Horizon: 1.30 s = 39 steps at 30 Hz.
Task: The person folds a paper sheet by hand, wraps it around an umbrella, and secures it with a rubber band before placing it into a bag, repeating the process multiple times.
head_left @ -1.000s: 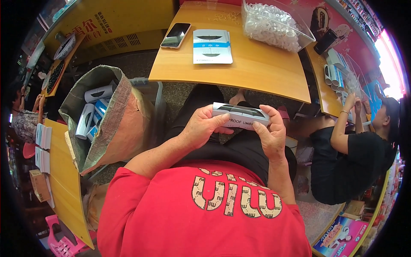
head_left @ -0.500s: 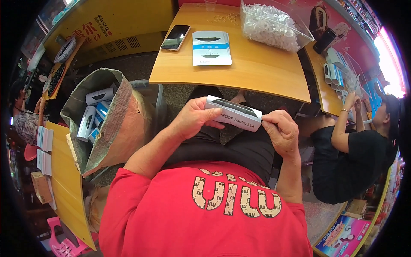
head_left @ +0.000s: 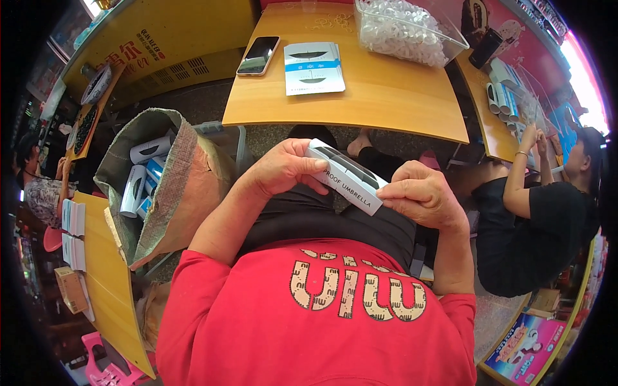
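Observation:
Above my lap I hold a white printed card (head_left: 353,186) with a dark umbrella picture, curled into a tube-like roll. My left hand (head_left: 283,168) is closed round its left end, thumb on top. At the right end my right hand (head_left: 423,195) pinches the edge between thumb and fingers. The card slants down to the right. Whatever lies inside the roll is hidden. On the table ahead lies a stack of similar flat cards (head_left: 314,82) with a blue band across it.
The wooden table (head_left: 399,106) carries a phone (head_left: 259,56), several rubber bands (head_left: 331,24) and a clear bin of white plastic rings (head_left: 409,32). To my left stands a woven sack (head_left: 193,186) of rolled cards (head_left: 133,191). A co-worker (head_left: 547,212) sits at the right.
The roll has tilted, its right end now lower. My right hand has moved slightly left and taken a fuller grip on that end. My left hand keeps its hold.

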Each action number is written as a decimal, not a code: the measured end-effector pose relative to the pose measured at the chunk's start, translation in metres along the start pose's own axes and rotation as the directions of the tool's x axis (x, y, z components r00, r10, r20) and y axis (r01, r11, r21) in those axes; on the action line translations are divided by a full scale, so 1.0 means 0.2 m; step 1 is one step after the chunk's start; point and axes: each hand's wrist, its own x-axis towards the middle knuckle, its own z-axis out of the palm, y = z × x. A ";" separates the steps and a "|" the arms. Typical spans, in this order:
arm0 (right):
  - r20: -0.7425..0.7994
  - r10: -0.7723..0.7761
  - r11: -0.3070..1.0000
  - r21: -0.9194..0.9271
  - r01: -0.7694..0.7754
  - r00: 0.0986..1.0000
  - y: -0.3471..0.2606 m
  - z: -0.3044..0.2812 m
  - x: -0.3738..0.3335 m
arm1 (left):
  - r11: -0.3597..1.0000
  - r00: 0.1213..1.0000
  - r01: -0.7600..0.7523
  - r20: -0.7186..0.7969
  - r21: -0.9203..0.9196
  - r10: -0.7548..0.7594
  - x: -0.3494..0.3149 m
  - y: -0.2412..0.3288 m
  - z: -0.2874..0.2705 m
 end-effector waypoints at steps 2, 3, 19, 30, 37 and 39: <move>0.029 -0.015 1.000 -0.008 0.015 0.999 -0.01 -0.01 0.01 | 1.000 0.999 0.013 0.040 -0.018 -0.012 0.00 0.01 0.00; 0.058 -0.030 0.999 -0.019 0.031 0.998 -0.01 -0.01 0.01 | 1.000 0.999 0.016 0.041 -0.018 -0.015 0.01 0.01 0.00; 0.227 -0.120 0.986 0.140 0.090 0.966 -0.01 -0.01 0.05 | 0.998 0.991 0.049 0.123 0.047 -0.055 0.04 0.02 -0.01; 0.136 -0.127 0.991 -0.031 0.133 0.982 -0.04 0.06 0.04 | 0.995 0.986 0.081 0.142 0.057 -0.089 0.04 0.02 0.01; 0.029 -0.077 0.994 -0.080 0.079 0.997 -0.01 0.08 0.12 | 0.986 0.960 0.157 0.226 0.055 -0.165 0.06 -0.01 0.06; 0.054 -0.081 0.997 0.006 0.081 0.995 0.00 0.05 0.12 | 0.992 0.972 0.123 0.195 0.034 -0.127 0.07 0.00 0.05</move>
